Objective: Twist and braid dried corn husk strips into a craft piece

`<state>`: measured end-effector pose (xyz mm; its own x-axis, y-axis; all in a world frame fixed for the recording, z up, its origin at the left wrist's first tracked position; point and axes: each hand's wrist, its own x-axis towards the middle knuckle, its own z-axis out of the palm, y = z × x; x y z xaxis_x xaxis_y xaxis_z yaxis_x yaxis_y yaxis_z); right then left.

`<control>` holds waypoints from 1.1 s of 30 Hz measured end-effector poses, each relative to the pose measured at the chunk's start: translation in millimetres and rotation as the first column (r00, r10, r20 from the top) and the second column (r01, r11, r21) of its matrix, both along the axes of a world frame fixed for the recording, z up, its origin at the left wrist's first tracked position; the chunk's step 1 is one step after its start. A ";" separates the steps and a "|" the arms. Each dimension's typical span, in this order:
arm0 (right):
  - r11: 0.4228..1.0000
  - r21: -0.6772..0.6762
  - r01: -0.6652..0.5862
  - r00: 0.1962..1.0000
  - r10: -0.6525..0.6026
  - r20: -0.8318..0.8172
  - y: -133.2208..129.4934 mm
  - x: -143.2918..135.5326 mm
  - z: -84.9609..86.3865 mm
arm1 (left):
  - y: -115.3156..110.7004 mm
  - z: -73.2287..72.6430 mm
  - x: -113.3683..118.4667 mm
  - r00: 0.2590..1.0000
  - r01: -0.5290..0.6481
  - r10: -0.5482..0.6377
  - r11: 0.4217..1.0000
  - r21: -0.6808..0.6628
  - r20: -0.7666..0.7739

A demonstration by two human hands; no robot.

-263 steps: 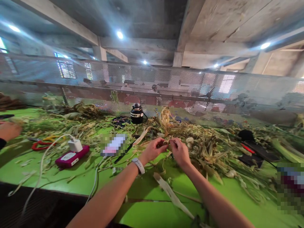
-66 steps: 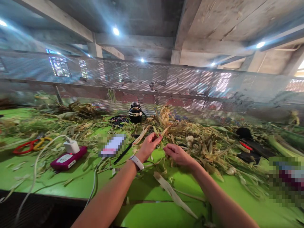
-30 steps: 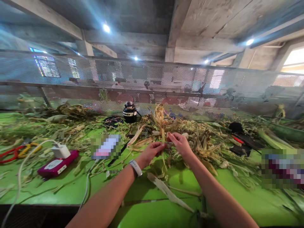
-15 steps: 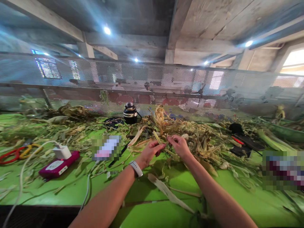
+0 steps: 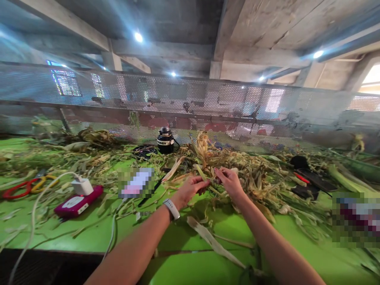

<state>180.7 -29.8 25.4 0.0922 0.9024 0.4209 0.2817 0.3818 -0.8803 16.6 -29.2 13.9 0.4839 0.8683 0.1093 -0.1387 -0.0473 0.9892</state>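
Observation:
Near the middle of the green table (image 5: 175, 269), my left hand (image 5: 191, 190) is closed on a thin piece of plant husk (image 5: 202, 172) whose pale green tip sticks up. Close beside it on the right, my right hand (image 5: 230, 182) pinches a small pale strip between thumb and fingers. The fingertips of both hands are nearly together, and the exact shape of what lies between them is too small to tell. Dry husks (image 5: 252, 178) are heaped behind and right of my hands. A long dry leaf (image 5: 210, 239) lies in front of them.
A black jar (image 5: 165, 141) stands behind, by the perforated metal screen (image 5: 190, 103). On the left lie red-and-yellow scissors (image 5: 26, 188), a magenta power bank (image 5: 78, 202) with a white charger (image 5: 82, 187), and a blurred phone (image 5: 137, 183). Dark items (image 5: 314, 180) lie at right.
My right hand has moved slightly away from my left, and a small pale strip now shows at its fingertips. The whole view has shifted a little.

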 end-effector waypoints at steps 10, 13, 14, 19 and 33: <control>0.982 -0.131 0.134 0.930 -0.171 -0.327 -1.5 2.8 3.8 | 3.9 -0.4 2.2 0.924 -0.252 0.284 0.956 -0.151 0.255; 0.967 -0.235 -0.096 0.982 0.053 -0.181 -6.9 -8.6 0.6 | 1.7 3.4 1.9 0.883 -0.276 0.321 0.945 -0.175 0.343; 0.946 -0.260 -0.194 0.977 0.162 -0.138 -9.1 -14.1 -1.4 | 1.1 3.8 2.2 0.879 -0.267 0.311 0.949 -0.168 0.362; 0.885 -0.233 -0.404 0.914 0.380 -0.142 -12.8 -32.3 -12.5 | 2.7 0.1 4.2 0.876 -0.243 0.292 0.955 -0.171 0.383; 0.972 0.179 -0.149 0.856 0.036 0.515 -17.1 -26.8 -15.2 | 12.9 -1.7 -1.5 0.811 -0.411 0.448 0.894 -0.179 0.377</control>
<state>153.8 -46.9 10.2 -0.2637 0.7840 0.5620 0.6199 0.5841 -0.5240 15.0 -16.3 12.2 -0.0097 0.9919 0.1263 -0.5053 -0.1139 0.8554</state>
